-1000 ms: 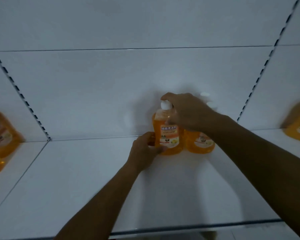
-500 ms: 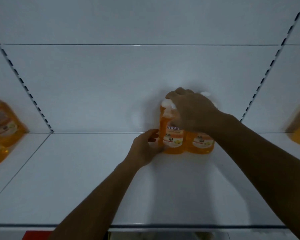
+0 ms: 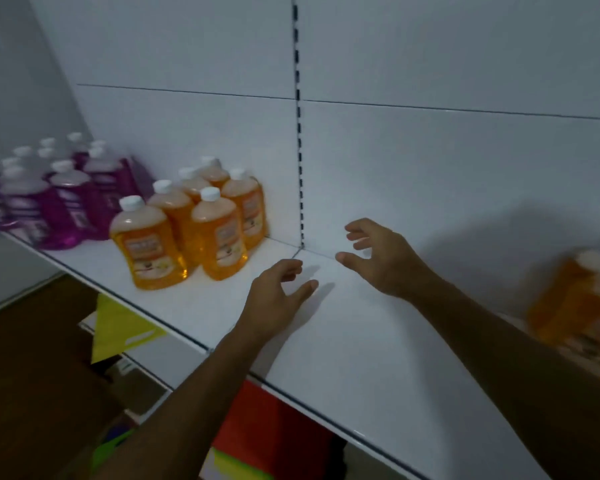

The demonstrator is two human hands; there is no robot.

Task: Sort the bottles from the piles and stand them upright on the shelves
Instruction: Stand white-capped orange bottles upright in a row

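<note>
Several orange bottles (image 3: 219, 233) with white caps stand upright in a cluster on the white shelf (image 3: 343, 341), left of the slotted upright. Further left stand several purple bottles (image 3: 63, 202), also upright. Blurred orange bottles (image 3: 582, 306) stand at the right edge of the view. My left hand (image 3: 278, 296) hovers over the shelf with relaxed fingers and holds nothing. Above the shelf just right of the upright, my right hand (image 3: 378, 258) is spread and holds nothing. Both hands are well apart from every bottle.
A slotted upright (image 3: 298, 133) divides the white back panel. Below the shelf edge hang a yellow flag (image 3: 118, 327) and, lower down, red (image 3: 257, 420) and green items. A brown floor or box lies at the lower left.
Both hands have let go of the orange bottles at the back of the shelf and drawn away. The view has swung left, bringing the orange and purple clusters into sight.
</note>
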